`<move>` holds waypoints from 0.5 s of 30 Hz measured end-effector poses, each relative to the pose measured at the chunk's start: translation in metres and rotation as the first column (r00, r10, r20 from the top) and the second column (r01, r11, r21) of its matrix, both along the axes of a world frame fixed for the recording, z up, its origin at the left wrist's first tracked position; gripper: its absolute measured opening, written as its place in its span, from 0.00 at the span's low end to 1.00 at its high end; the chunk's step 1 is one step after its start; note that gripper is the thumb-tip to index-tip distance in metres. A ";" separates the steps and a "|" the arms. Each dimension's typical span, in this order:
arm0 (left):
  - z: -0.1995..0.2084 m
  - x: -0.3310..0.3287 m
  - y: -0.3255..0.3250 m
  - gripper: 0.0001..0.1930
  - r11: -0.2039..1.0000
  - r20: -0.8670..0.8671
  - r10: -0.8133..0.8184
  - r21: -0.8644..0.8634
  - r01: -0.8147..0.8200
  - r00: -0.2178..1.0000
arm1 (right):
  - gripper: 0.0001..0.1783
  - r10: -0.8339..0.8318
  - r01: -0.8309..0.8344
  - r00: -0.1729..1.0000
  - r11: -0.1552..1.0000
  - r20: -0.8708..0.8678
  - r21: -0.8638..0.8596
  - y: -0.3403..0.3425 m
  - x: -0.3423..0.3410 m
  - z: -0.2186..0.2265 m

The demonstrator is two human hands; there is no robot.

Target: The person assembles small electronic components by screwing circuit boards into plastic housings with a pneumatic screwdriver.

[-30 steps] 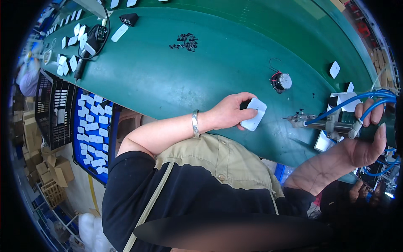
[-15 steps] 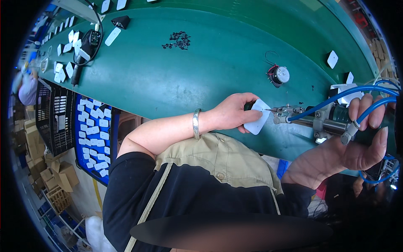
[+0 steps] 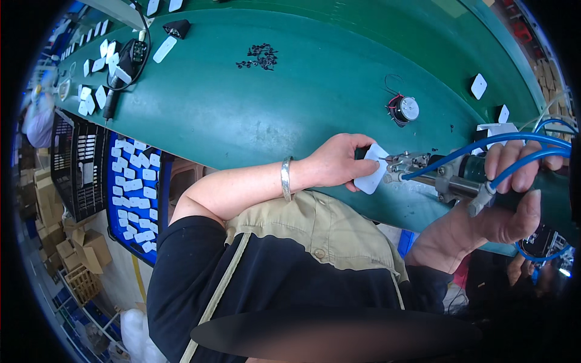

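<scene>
Green bench (image 3: 193, 97): black bits (image 3: 265, 59), wired cylinder (image 3: 407, 109), white-faced pieces (image 3: 479, 86).

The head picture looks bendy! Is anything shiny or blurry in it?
Head view: fisheye bending curves the edges of the green table; head view: pale glare lies on it, up and left of the left hand; head view: a blurry dark oval crosses the bottom.

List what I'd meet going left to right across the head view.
Black crate → blue tray → black bits → bracelet → left hand → white piece → round wired part → right hand.
</scene>
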State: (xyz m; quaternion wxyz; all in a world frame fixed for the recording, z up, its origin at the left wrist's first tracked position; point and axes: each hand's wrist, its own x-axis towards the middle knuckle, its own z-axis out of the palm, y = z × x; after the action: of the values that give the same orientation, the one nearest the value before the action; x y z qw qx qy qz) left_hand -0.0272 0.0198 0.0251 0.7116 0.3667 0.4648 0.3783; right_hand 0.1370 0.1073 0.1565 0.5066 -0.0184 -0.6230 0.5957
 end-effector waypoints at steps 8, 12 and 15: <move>-0.030 -0.028 -0.011 0.17 0.966 0.013 0.222 0.136 -0.221 0.975 | 0.24 -0.001 -0.013 0.984 0.997 -0.179 -0.074 0.002 0.028 0.012; -0.029 -0.026 -0.013 0.17 0.960 -0.014 0.222 0.178 -0.217 0.975 | 0.24 -0.075 0.058 0.989 0.989 -0.124 -0.138 -0.002 0.029 0.004; -0.025 -0.020 -0.010 0.17 0.974 0.027 0.204 0.099 -0.206 0.979 | 0.25 -0.091 0.073 0.985 0.989 -0.144 -0.126 -0.009 0.016 0.003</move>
State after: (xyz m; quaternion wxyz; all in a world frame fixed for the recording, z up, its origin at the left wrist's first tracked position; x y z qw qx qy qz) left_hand -0.0476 0.0102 0.0005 0.6530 0.3495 0.4744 0.4758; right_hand 0.1526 0.0982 0.1594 0.5737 -0.0298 -0.5452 0.6105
